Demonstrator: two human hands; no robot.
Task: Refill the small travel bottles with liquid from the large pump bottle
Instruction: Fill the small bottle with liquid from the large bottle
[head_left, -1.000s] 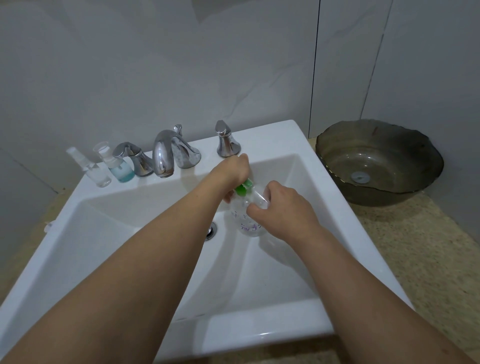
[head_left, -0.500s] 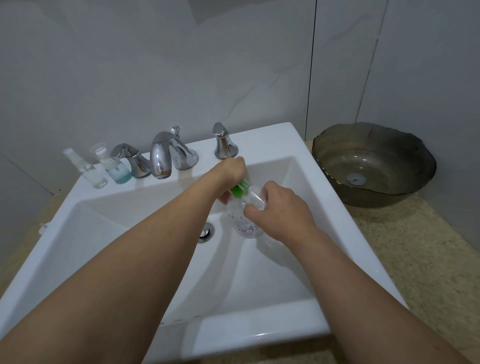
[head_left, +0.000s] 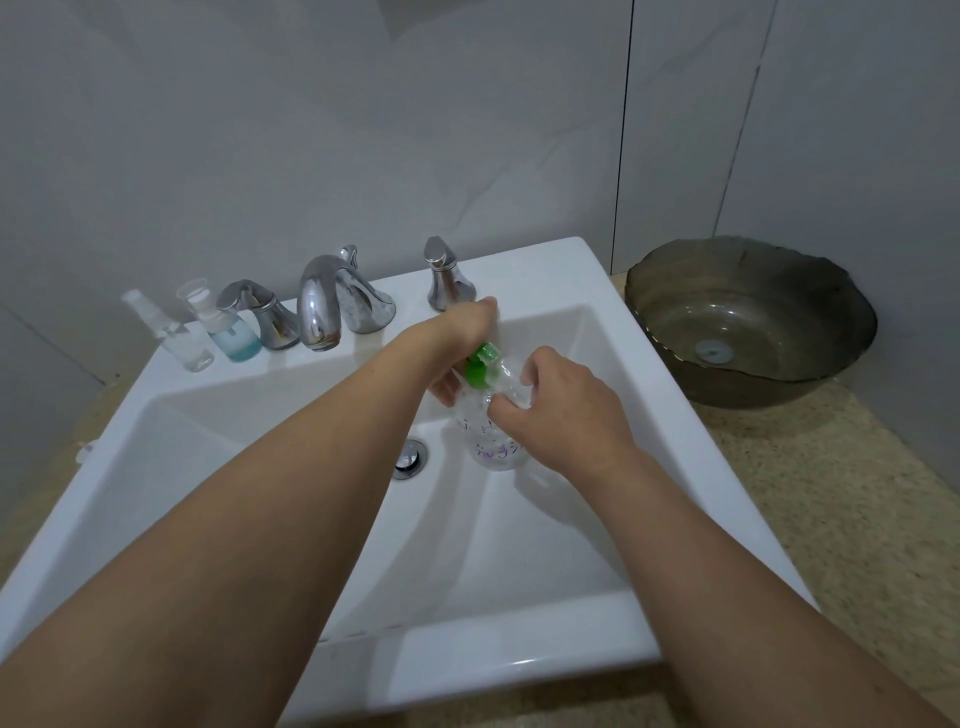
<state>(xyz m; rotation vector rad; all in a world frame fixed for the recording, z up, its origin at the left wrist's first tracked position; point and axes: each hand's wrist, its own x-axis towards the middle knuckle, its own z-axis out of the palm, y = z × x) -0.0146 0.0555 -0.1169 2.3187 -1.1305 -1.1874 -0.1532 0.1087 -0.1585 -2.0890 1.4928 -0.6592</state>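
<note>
I am looking down into the white sink (head_left: 524, 270), where both hands are meeting over the basin. My right hand (head_left: 566, 415) is curling around the shoulder of the clear pump bottle (head_left: 493, 447), which is standing inside the basin just right of the drain (head_left: 409, 459), purple writing showing on its side. My left hand (head_left: 457, 338) is reaching in from the left with its fingers bent around the green pump head (head_left: 480, 364) at the bottle's top. On the far left rim of the sink, the two small travel bottles are standing side by side: a clear spray bottle (head_left: 176, 338) and, just right of it, a capped one holding blue liquid (head_left: 228, 327). The chrome faucet (head_left: 322, 301) is sitting between its two handles at the far edge. A dark glass bowl (head_left: 748, 322) is resting on the speckled desk (head_left: 831, 493) to the right.
</note>
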